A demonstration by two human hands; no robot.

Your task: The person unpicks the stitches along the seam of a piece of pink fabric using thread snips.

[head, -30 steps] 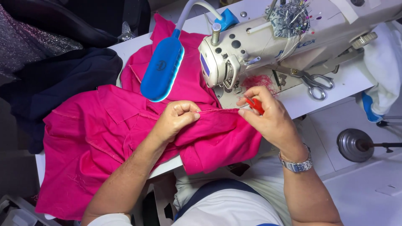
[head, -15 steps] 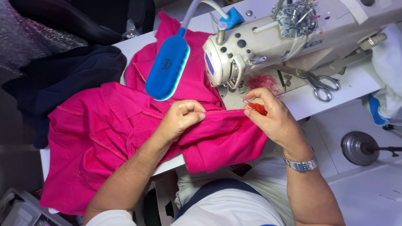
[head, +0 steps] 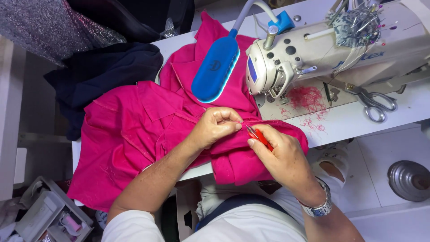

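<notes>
A bright pink garment (head: 134, 134) lies spread over the white sewing table (head: 358, 121) and hangs off its front edge. My left hand (head: 215, 127) pinches a fold of the pink fabric at a seam. My right hand (head: 282, 154) holds small red-handled thread snips (head: 259, 136), with the metal tips pointing at the seam right beside my left fingertips. The two hands nearly touch, just in front of the cream sewing machine (head: 322, 54).
A blue lamp head (head: 215, 71) on a flexible neck hangs over the garment. Loose pink threads (head: 309, 101) and silver scissors (head: 374, 103) lie on the machine bed. Dark fabric (head: 103, 71) sits at the left. A pin cushion (head: 356, 22) tops the machine. A grey tray (head: 49, 215) is below left.
The hands have come closer together: my left hand pinches the seam tighter, and my right hand has brought the snips' tips to the fabric. The thread stretched between the hands earlier no longer shows.
</notes>
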